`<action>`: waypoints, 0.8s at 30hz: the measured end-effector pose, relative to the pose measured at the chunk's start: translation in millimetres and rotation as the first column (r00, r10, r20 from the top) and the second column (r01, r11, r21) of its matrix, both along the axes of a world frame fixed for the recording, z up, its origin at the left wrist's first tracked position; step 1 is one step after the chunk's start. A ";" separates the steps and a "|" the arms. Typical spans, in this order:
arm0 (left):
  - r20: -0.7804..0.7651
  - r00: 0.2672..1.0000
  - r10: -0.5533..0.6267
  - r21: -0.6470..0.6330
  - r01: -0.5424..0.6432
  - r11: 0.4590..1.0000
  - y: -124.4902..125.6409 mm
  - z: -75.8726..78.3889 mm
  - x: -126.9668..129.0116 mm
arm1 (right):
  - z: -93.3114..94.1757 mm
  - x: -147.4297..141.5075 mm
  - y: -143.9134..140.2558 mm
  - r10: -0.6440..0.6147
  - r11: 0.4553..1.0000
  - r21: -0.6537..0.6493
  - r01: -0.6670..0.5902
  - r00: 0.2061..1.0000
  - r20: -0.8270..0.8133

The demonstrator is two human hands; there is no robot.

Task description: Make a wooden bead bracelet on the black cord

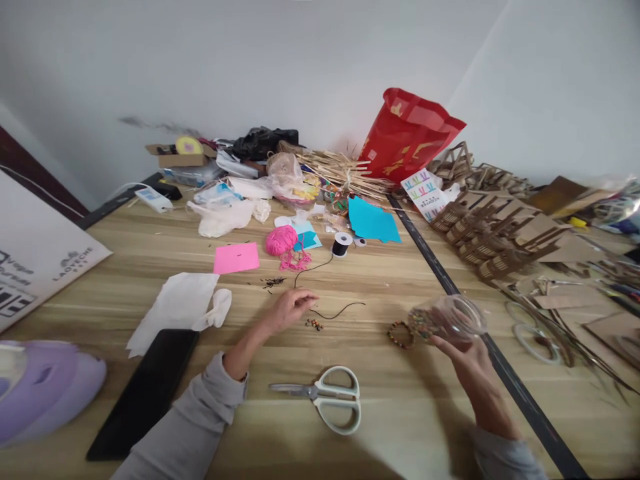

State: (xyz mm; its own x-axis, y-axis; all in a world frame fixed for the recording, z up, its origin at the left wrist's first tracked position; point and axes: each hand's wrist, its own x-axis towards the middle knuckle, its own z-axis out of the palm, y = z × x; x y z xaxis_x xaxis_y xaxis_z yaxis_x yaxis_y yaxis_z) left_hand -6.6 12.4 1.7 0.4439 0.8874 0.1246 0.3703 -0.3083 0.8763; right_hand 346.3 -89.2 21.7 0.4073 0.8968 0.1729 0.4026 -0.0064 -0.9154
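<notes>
My left hand point(291, 309) is just above the table with its fingers pinched together over a black cord point(341, 314). The cord runs from a spool point(341, 245) to that hand and comes out again on its right side; the exact grip is partly hidden. A small cluster of brown and orange beads point(314, 325) lies just below the fingers. On the right, my right hand point(463, 347) is wrapped round a clear jar point(467, 315), tipped on its side, with small beads near its left end. Beside the jar lies a beaded bracelet point(401, 335).
Scissors point(320, 395) lie in front, a black tablet-like slab point(145, 393) to the left. Pink yarn point(281, 240), a pink card point(237, 257) and black bits point(273, 283) are beyond. Wooden models point(495, 233) and a red bag point(410, 137) stand at the back right.
</notes>
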 end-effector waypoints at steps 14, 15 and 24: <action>0.413 0.697 0.586 -0.054 -0.623 0.780 -5.4 23.7 -67.5 | 7.8 -224.2 94.1 0.891 0.453 0.138 -0.881 0.452 -0.041; 0.402 0.707 0.581 -0.073 -0.608 0.790 -8.4 21.8 -70.9 | 3.8 -231.4 96.5 0.892 0.450 0.135 -0.883 0.450 -0.038; 0.373 0.826 0.422 -0.276 -0.336 0.901 -19.9 3.7 -79.1 | -29.5 -242.4 106.6 0.905 0.424 0.069 -0.903 0.425 0.001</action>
